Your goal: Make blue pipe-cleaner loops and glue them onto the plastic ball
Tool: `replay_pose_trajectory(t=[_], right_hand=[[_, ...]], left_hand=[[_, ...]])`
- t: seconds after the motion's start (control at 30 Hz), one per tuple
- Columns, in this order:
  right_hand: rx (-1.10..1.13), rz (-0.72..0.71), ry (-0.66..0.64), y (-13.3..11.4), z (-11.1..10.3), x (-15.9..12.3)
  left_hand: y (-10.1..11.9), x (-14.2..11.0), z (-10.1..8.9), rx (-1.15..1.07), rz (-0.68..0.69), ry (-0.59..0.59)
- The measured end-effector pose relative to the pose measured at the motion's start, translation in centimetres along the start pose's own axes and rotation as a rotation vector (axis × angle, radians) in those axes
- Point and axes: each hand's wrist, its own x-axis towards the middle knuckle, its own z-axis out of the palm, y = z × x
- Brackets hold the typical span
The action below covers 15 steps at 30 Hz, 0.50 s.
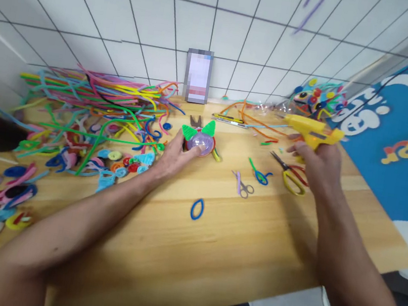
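Note:
My left hand (179, 155) grips a round clear plastic piece (202, 144) with two green leaf-shaped parts on top and a reddish rim; the thumb lies over its front. In my right hand (320, 157) is a yellow glue gun (310, 130), held up over the right side of the table with its nozzle pointing left. Pliers (195, 121) lie just behind the round piece. Below the right hand are yellow-handled scissors (294, 181) and a green and blue pipe-cleaner shape (260, 177). A blue pipe-cleaner loop (197, 209) lies nearer to me.
Bundled pipe cleaners (98, 93) and coiled pieces (129, 162) cover the table's left side. A phone (198, 76) leans on the tiled wall. Small scissors (245, 187) lie mid-table; a colourful decorated object (321, 98) stands at the back right.

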Motion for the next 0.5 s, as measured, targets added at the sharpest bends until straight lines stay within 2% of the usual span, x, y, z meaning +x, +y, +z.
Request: replay_pose_trajectory(t=[0.1,0.2,0.3,0.5], right_hand=[[0.135,0.001,-0.157,-3.0,4.9,-2.2],[0.273,0.022,-0.260,-3.0,8.2,-3.5],[0.283,0.051,-0.299,-1.3,9.3,-4.0],[0.298,0.110,-0.362,0.6,9.1,-3.8]], left_hand=[[-0.2,0.1,0.0,-0.035,0.010,-0.013],[-0.2,0.0,-0.2,-0.021,0.018,-0.025],[0.1,-0.1,-0.3,0.010,0.000,-0.008],[0.4,-0.2,-0.2,-0.058,-0.013,0.005]])
